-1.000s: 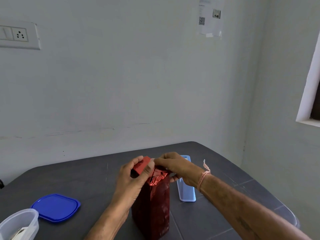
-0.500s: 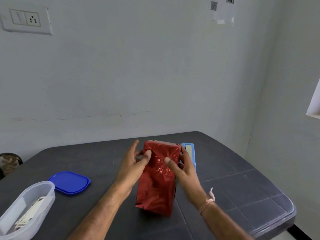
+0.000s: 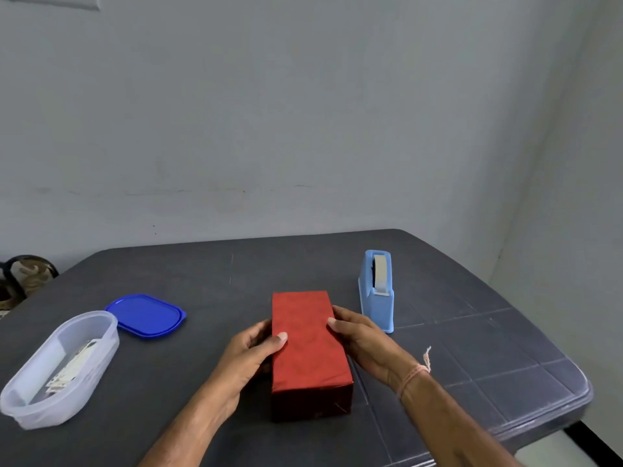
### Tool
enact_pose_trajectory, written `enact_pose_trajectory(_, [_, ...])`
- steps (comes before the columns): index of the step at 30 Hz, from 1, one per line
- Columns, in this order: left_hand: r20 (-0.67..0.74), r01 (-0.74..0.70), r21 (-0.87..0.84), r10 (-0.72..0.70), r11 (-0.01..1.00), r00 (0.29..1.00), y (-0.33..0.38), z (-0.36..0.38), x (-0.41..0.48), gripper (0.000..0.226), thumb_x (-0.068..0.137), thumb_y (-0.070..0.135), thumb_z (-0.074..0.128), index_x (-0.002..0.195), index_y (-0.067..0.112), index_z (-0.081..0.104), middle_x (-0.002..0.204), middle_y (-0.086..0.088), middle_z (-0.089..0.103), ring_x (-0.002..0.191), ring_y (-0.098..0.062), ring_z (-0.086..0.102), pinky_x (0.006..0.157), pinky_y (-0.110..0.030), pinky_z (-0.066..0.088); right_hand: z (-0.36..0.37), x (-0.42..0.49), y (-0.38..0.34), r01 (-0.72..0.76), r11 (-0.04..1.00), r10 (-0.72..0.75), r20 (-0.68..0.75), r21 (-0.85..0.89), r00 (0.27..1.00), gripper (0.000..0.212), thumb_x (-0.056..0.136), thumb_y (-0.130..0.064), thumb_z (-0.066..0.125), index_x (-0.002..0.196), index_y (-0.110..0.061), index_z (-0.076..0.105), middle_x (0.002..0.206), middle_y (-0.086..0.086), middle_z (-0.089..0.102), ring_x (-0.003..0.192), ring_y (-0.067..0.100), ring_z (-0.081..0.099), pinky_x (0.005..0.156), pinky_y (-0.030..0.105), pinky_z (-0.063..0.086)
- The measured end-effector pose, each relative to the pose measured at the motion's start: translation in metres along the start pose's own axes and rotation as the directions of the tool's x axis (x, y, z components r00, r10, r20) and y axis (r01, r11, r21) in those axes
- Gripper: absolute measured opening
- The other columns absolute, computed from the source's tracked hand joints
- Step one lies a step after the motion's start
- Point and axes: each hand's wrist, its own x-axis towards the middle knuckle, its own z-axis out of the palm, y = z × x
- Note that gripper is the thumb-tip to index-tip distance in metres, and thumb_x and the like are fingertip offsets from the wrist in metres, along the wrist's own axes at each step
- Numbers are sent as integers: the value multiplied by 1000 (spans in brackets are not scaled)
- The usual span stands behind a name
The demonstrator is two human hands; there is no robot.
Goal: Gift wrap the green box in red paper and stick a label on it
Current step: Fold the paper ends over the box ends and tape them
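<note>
The box [image 3: 308, 348], fully covered in red paper, lies flat on the dark table [image 3: 455, 348] with its long side pointing away from me. My left hand [image 3: 251, 352] grips its left side, thumb on top and fingers curled down the side. My right hand [image 3: 362, 338] grips the right side the same way. No green shows anywhere on the box. I see no label on its top face.
A light blue tape dispenser [image 3: 377, 291] stands just right of the box. A clear plastic container [image 3: 60, 365] holding pale paper pieces sits at the left, its blue lid [image 3: 145, 315] beside it. The table's right edge lies close by.
The box went from standing upright to tilted to lying flat on the table. Both hands moved from its top end to its two long sides.
</note>
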Motion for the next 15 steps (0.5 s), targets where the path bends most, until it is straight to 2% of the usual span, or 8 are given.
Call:
enact_pose_trajectory(4, [-34,-50,-19,49,999,998,-3,3,4,27,95,18,69,122,21,70,112,9,77,102,-3,72,71,-7,51,-1,11,-2,-14,1000,15,-27,22,1000,37,102,-13,58,140,-13,59,132,8,70,119,20,66,111,37,48])
enact_pose_trajectory(9, [-50,-63,-51,60,997,997,-5,2,11,33,94,19,70,127,19,68,116,9,76,109,-5,70,76,-6,50,0,19,-2,-29,995,37,-83,98,996,38,100,-14,62,138,-10,60,129,10,71,113,19,67,99,31,56])
enact_pose_trajectory(15, [-77,-61,-65,56,996,995,-9,3,12,33,93,21,72,126,21,68,116,9,76,105,-1,71,74,-5,51,3,14,-1,-36,988,53,-112,152,992,36,99,-15,64,134,-9,63,129,14,71,114,23,66,90,30,60])
